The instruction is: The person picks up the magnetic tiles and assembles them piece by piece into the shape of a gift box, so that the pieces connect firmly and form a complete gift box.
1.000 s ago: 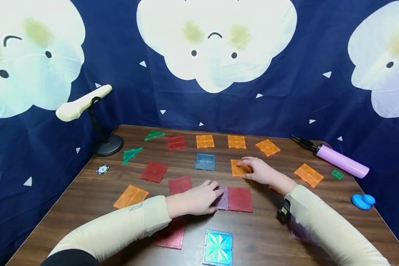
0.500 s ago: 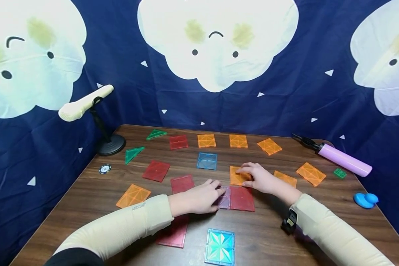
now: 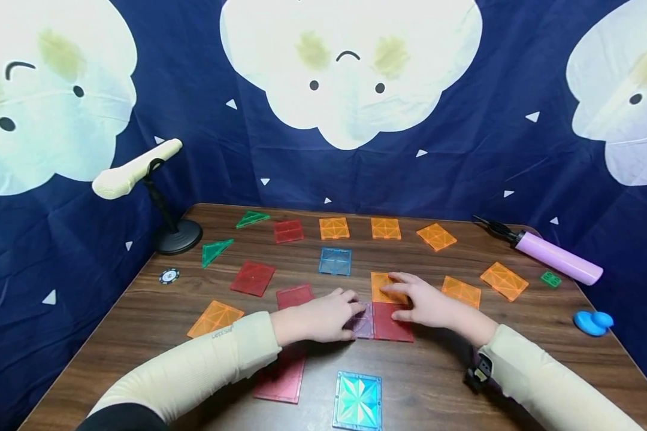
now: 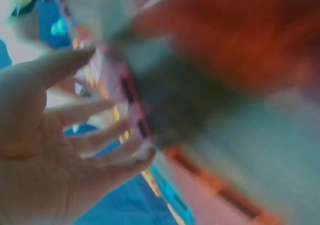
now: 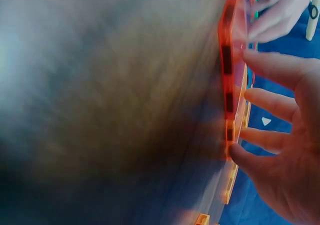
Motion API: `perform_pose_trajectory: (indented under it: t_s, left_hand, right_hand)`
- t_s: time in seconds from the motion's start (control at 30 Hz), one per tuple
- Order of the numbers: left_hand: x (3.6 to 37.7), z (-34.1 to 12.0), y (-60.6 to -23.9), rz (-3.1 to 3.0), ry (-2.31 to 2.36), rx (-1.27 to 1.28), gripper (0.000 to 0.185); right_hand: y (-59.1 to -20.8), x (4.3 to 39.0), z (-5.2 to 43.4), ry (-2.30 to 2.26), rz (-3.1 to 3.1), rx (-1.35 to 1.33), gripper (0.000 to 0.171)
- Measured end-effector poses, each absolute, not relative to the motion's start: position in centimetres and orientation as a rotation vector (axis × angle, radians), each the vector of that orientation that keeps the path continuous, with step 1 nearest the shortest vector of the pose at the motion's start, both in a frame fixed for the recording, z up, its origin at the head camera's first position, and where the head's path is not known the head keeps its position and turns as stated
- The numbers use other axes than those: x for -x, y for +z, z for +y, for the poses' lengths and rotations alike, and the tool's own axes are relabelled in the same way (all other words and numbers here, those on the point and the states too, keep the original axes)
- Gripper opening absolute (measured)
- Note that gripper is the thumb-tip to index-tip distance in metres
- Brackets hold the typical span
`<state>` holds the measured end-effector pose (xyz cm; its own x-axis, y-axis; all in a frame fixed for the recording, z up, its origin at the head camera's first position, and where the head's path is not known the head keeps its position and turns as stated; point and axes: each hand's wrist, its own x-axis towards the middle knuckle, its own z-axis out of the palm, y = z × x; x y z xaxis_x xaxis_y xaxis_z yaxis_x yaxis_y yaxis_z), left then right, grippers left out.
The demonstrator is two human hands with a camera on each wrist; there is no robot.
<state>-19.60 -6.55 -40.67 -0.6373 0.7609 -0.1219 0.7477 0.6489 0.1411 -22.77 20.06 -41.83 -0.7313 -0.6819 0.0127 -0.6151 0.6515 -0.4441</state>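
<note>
My left hand (image 3: pixel 320 317) rests its fingertips on a clear purple square magnetic tile (image 3: pixel 364 324), fingers loosely extended. Against the purple tile's right side lies a red square tile (image 3: pixel 390 329). An orange square tile (image 3: pixel 380 286) borders the red one's far edge. My right hand (image 3: pixel 428 304) has its fingers over the orange tile and its thumb over the red tile. Its fingers look spread in the right wrist view, near the tile edges (image 5: pixel 228 75). Two more reddish tiles, a far one (image 3: pixel 295 296) and a near one (image 3: pixel 283 383), are partly covered by the left hand and forearm.
A shiny teal tile (image 3: pixel 357 400) lies at the front. Orange, red, blue (image 3: pixel 335 261) and green tiles are scattered behind and beside the hands. A microphone on a stand (image 3: pixel 175 234) is at left; a purple hand pump (image 3: pixel 558 257) and blue knobbed piece (image 3: pixel 593 323) are at right.
The orange tile has slid toward the person until it borders the red tile. My right hand came nearer with it, and its thumb moved over the red tile. The left hand stays put.
</note>
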Motion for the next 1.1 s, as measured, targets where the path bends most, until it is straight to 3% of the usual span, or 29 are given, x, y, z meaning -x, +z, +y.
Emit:
perform_pose_trajectory:
  t_s: [0.27, 0.47, 1.1]
  left_hand:
    - [25.2, -8.5, -39.4, 2.792, 0.41, -1.055, 0.048]
    - [27.8, -9.4, -40.6, 2.745, 0.364, -0.957, 0.05]
    - [24.2, -7.8, -40.8, 2.623, 0.408, -0.945, 0.058]
  right_hand:
    - [-42.3, 19.9, 20.6, -0.681, 2.636, 1.084, 0.072]
    - [-42.5, 19.3, 20.2, -0.689, 2.678, 1.073, 0.069]
    - [-42.6, 20.4, 19.0, -0.671, 2.707, 1.067, 0.069]
